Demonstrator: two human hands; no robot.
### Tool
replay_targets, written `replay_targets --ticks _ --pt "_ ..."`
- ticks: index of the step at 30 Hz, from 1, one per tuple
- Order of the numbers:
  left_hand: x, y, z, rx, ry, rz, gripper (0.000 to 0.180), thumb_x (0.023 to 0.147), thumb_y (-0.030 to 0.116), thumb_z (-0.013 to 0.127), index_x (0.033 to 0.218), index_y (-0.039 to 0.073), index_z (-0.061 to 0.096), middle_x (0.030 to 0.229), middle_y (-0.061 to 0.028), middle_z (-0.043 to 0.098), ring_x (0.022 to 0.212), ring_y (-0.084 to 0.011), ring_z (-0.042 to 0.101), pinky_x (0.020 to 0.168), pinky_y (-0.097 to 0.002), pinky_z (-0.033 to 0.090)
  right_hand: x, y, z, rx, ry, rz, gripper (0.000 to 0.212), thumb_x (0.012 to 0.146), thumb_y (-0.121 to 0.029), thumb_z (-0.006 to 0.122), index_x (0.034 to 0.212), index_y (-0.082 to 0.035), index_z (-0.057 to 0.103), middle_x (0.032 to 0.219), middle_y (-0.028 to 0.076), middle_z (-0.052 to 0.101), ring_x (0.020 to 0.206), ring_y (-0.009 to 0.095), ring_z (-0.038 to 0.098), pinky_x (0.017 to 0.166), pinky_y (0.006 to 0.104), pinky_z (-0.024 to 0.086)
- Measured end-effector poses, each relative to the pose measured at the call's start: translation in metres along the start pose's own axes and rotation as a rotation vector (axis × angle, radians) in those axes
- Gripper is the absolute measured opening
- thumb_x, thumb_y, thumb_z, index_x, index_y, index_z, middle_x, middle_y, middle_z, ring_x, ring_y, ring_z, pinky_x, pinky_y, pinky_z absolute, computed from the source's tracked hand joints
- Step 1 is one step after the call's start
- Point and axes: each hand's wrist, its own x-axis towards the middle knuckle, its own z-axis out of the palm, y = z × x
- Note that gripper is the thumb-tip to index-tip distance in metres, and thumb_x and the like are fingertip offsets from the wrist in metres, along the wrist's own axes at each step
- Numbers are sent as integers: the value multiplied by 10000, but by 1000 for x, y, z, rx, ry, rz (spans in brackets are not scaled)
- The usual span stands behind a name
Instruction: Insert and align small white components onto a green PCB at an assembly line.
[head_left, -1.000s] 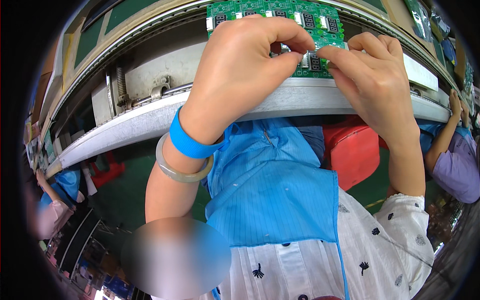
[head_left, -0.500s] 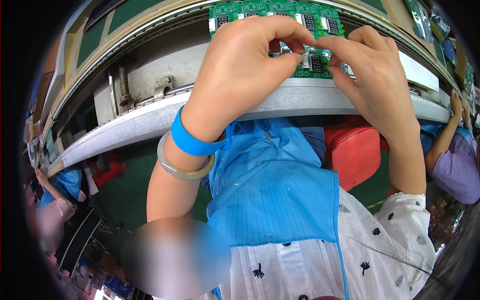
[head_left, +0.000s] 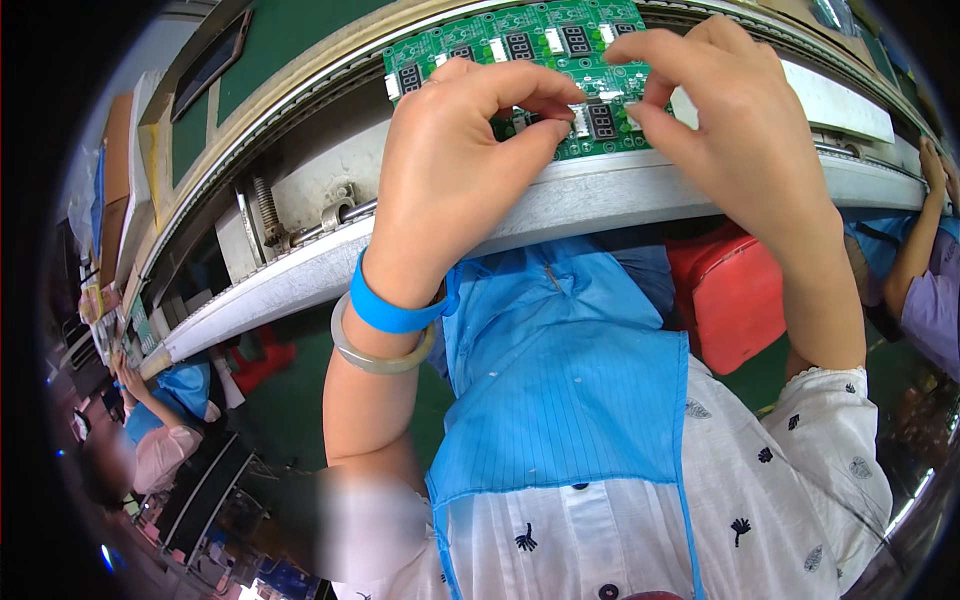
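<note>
A green circuit board panel (head_left: 545,72) lies across the conveyor rails in front of me, with several black digit displays and white connectors on it. My left hand (head_left: 465,165) rests over its lower left part. The thumb and fingertips are drawn together beside a white connector (head_left: 579,121), left of a digit display (head_left: 600,121); whether they hold anything is hidden. My right hand (head_left: 725,115) hovers at the board's right end, index finger and thumb apart. Its thumb tip is next to another white piece (head_left: 633,114) on the board.
A pale metal rail (head_left: 290,285) runs along my side of the conveyor, with a spring (head_left: 266,212) and rod at left. Below stands a red stool (head_left: 728,300). Other people sit along the line; a co-worker's arm (head_left: 918,235) shows at right, another person (head_left: 160,430) at left.
The board has shifted left along the rails, and my left hand has gone left with it. My right index finger and thumb have spread, and the right hand has drawn away from the left fingertips.
</note>
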Motion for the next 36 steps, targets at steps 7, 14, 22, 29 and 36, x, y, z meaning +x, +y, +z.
replay_targets --ticks 7,14,22,29,36 --pt "-4 -1 10 6 55 47 185 775 47 716 940 105 775 854 -27 759 806 -214 601 765 -341 490 5 -2 1 164 45 187 283 766 -73 703 1046 -37 698 823 66 658 806 272 557 790 381 446" --pt "-5 3 14 93 83 82 163 765 35 722 898 114 774 825 -10 746 792 -210 601 751 -335 487 9 34 61 685 864 -461 249 790 -96 713 1028 -22 703 823 81 667 811 259 563 789 367 448" --pt "-3 4 14 186 72 176 194 764 -9 732 928 81 784 846 -13 738 761 -134 567 641 -272 456 3 36 59 671 862 -444 239 802 -114 716 1019 -15 702 834 83 676 807 256 560 780 363 443" --pt "-6 6 16 236 101 198 157 778 23 725 881 136 758 820 -5 733 796 -214 611 746 -351 426 -9 7 4 474 474 -122 239 800 -119 717 1016 -16 704 811 79 671 797 247 559 773 359 443" --pt "2 16 15 307 46 256 212 768 -21 722 948 75 775 850 -46 737 810 -187 607 706 -306 493 -4 40 52 748 866 -419 244 793 -116 721 1017 -21 705 801 63 663 802 246 562 778 363 443"
